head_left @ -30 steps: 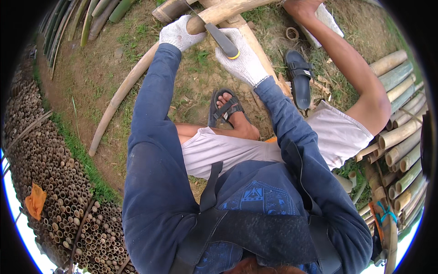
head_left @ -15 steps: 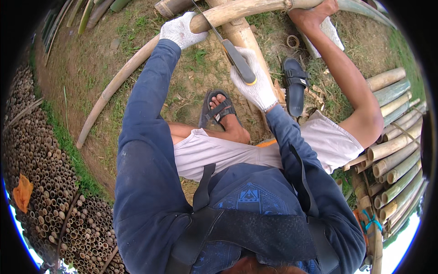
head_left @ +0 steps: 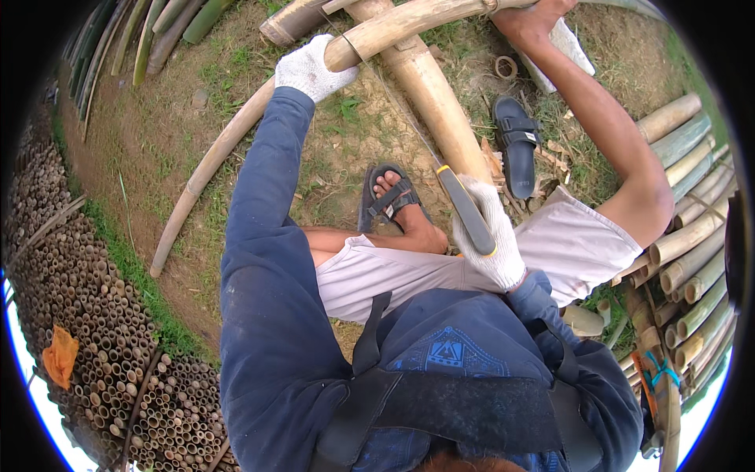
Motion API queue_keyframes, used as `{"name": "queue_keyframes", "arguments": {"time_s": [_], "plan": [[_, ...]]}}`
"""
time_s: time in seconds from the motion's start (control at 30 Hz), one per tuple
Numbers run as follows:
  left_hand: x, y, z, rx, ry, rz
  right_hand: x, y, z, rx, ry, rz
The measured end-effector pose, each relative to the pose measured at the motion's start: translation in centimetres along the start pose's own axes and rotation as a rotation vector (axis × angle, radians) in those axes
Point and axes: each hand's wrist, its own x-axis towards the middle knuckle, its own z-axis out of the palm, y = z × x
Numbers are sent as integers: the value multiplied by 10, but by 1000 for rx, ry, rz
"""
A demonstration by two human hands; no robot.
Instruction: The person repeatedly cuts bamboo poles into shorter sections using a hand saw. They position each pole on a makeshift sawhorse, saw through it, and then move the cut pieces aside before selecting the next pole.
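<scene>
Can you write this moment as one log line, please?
left hand: gripping bamboo pole | right hand: gripping handsaw | handsaw: set across bamboo pole

Saw (head_left: 465, 209) crosses bamboo pole (head_left: 417, 21)

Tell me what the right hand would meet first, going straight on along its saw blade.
Probably the curved bamboo pole the left hand grips, though the right hand might brush the thick bamboo log beside that line sooner; depth is unclear.

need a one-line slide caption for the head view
Gloved left hand grips a bamboo pole; gloved right hand holds a saw against it.
</scene>
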Motion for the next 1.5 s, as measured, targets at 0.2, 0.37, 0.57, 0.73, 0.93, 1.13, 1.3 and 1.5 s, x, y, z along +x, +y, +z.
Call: {"name": "queue_keyframes", "arguments": {"time_s": [0.2, 0.37, 0.57, 0.73, 0.93, 1.13, 1.3, 1.5], "plan": [[2, 16, -14, 7, -107, -92, 162, 58, 98, 92, 137, -59], [4, 9, -12, -47, -90, -38, 23, 48, 36, 73, 84, -58], [4, 2, -6, -34, -83, -23, -28, 17, -1, 58, -8, 54], [6, 16, -14, -18, -110, -119, 137, 49, 81, 39, 137, -87], [11, 10, -15, -28, -94, -43, 45, 47, 39, 144, 36, -6], [5, 3, -8, -22, -104, -43, -46, 23, -8, 54, 3, 37], [4, 18, -22, 1, -158, -98, 111, 50, 64, 118, -24, 125], [-10, -17, -30, -116, -33, -53, 106, 91, 93, 68, 63, -70]]}}
